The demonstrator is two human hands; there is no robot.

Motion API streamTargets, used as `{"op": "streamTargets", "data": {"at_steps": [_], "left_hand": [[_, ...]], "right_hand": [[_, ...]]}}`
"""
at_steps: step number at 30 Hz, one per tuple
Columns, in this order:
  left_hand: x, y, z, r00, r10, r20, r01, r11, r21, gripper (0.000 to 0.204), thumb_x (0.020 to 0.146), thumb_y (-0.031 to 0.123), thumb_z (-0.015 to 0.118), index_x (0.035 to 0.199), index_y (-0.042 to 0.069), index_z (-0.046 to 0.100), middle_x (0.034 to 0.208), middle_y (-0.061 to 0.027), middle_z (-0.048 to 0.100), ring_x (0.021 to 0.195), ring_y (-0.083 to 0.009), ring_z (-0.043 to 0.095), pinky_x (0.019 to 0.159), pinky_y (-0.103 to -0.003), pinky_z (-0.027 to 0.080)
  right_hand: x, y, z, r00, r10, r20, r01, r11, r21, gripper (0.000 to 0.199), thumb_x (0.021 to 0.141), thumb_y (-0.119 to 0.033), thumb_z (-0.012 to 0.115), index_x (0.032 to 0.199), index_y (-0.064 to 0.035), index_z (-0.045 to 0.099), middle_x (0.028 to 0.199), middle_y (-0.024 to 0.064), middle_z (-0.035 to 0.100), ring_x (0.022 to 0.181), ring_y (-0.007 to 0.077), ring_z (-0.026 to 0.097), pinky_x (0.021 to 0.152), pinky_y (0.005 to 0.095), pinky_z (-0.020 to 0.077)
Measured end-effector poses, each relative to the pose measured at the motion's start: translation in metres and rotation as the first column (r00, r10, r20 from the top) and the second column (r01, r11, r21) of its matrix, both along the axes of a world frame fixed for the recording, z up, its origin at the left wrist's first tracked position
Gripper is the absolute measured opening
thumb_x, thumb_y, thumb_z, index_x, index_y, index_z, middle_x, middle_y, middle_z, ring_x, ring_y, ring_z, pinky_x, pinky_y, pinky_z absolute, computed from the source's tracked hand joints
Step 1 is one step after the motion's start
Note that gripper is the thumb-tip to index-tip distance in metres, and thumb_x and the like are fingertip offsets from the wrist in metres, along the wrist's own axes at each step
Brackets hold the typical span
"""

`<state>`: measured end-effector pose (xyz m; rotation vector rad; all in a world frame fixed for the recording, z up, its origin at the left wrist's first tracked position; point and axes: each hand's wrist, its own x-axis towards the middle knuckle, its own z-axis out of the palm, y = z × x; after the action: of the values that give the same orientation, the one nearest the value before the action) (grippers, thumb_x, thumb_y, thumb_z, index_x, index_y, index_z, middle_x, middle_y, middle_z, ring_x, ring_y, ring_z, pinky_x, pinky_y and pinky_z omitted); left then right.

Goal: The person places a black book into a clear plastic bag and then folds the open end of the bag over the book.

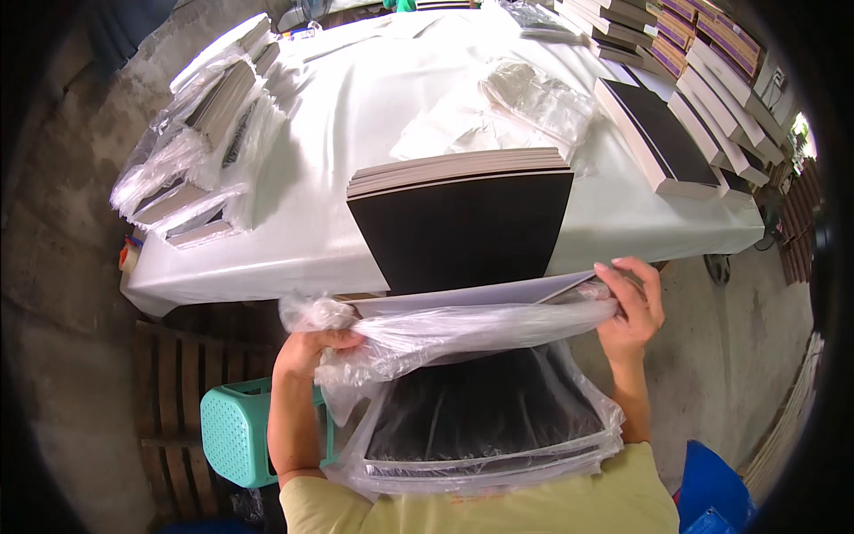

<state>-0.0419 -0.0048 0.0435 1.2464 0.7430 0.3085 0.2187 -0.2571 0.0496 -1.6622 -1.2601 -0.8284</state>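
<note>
Against my torso rests a stack of black boards with pale edges [485, 405] inside a clear plastic bag [480, 331]. The bag's mouth is bunched toward the table, with a white sheet or board [463, 295] showing at its opening. My left hand [311, 349] is closed on the gathered plastic at the left side, thumb on top. At the right corner of the opening, my right hand [633, 307] has its fingers curled over the bag's edge, beside the white sheet's corner. Just beyond stands a leaning stack of black boards [463, 227] at the table's near edge.
Plastic-wrapped board stacks [200, 151] lie along the left of the white-covered table [311, 205]. Loose clear bags [538, 98] sit behind the leaning stack. More black-topped boards [663, 133] fill the right side. A green stool [236, 432] stands at lower left, near a wooden pallet [191, 356].
</note>
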Motion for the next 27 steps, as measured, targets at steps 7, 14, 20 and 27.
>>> {"op": "streamTargets", "data": {"at_steps": [7, 14, 20, 27], "left_hand": [[0.031, -0.010, 0.000, 0.939, -0.343, 0.011, 0.336, 0.924, 0.182, 0.060, 0.066, 0.012, 0.072, 0.119, 0.001, 0.047, 0.087, -0.0057, 0.057, 0.083, -0.0149, 0.051, 0.077, -0.027, 0.039], [0.034, -0.004, -0.006, 0.928, -0.373, -0.015, 0.372, 0.919, 0.132, 0.081, 0.062, 0.018, 0.076, 0.129, 0.002, 0.034, 0.091, -0.0032, 0.052, 0.086, -0.0133, 0.047, 0.079, -0.024, 0.036], [0.036, 0.009, -0.068, 0.948, -0.319, 0.020, 0.319, 0.948, -0.015, 0.070, 0.066, 0.020, 0.074, 0.124, 0.001, 0.040, 0.098, -0.0055, 0.052, 0.089, -0.0153, 0.047, 0.078, -0.026, 0.038], [0.023, -0.004, -0.211, 0.977, -0.152, -0.146, 0.117, 0.967, -0.226, 0.048, 0.080, 0.028, 0.060, 0.120, 0.007, 0.043, 0.093, -0.0057, 0.055, 0.079, -0.0126, 0.050, 0.067, -0.026, 0.042]], "right_hand": [[-0.009, -0.016, 0.007, 0.999, 0.008, -0.033, -0.009, 0.999, -0.051, 0.038, 0.055, 0.014, 0.055, 0.086, -0.0045, 0.067, 0.084, 0.0101, 0.059, 0.060, 0.0145, 0.054, 0.046, 0.0209, 0.0392], [0.010, -0.037, 0.028, 0.448, 0.300, -0.842, -0.524, 0.851, 0.024, 0.028, 0.060, 0.003, 0.061, 0.088, -0.0001, 0.059, 0.075, 0.0065, 0.057, 0.063, 0.0113, 0.053, 0.054, 0.0208, 0.0398], [0.034, -0.026, -0.052, -0.511, 0.394, -0.764, -0.377, 0.696, 0.611, 0.043, 0.072, -0.005, 0.062, 0.112, -0.0028, 0.045, 0.084, 0.0024, 0.058, 0.075, 0.0107, 0.055, 0.065, 0.0240, 0.0420], [0.052, -0.029, -0.226, -0.465, -0.121, -0.877, -0.441, 0.890, 0.111, 0.039, 0.084, -0.014, 0.054, 0.119, -0.0047, 0.043, 0.108, 0.0090, 0.052, 0.094, 0.0137, 0.051, 0.079, 0.0259, 0.0421]]}}
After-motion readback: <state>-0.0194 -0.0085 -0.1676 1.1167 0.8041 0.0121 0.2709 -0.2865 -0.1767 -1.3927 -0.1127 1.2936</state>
